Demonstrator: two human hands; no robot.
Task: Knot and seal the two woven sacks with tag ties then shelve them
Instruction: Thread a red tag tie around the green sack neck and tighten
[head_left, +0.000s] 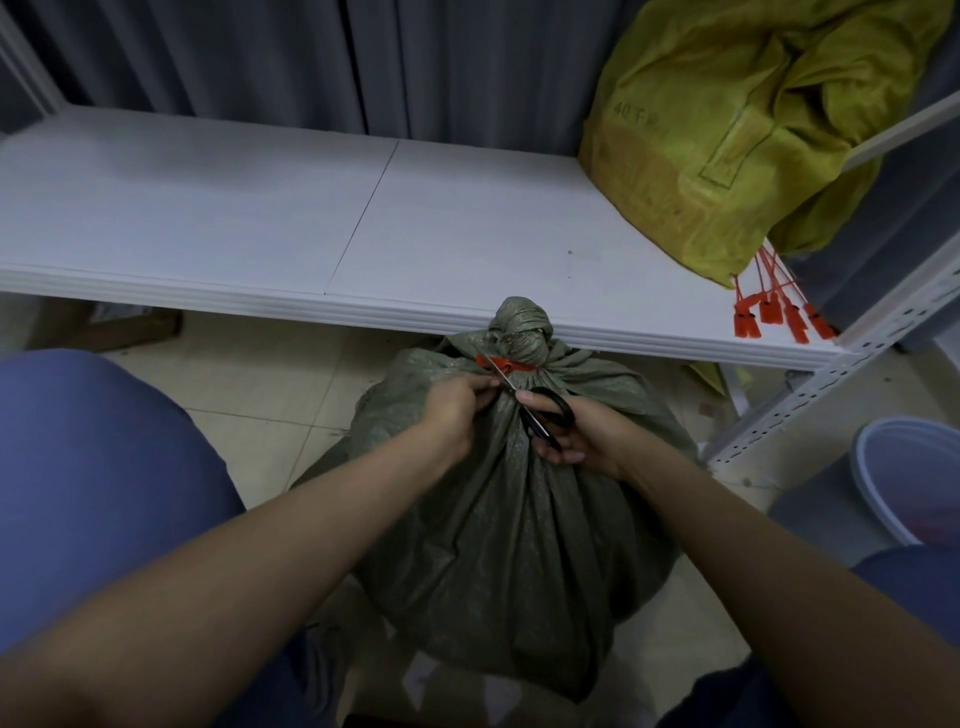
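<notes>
trimming the tie (511, 365) on the green sack (519, 545)
left hand (457, 400) pinches its tail taut, right hand (582, 436) grips the scissors (540, 415); I'd snip close, clear of the weave.

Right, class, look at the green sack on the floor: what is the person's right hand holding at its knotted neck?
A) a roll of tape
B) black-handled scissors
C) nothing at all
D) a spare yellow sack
B: the right hand grips the black-handled scissors, blades at the red tag tie round the green sack neck.
</notes>
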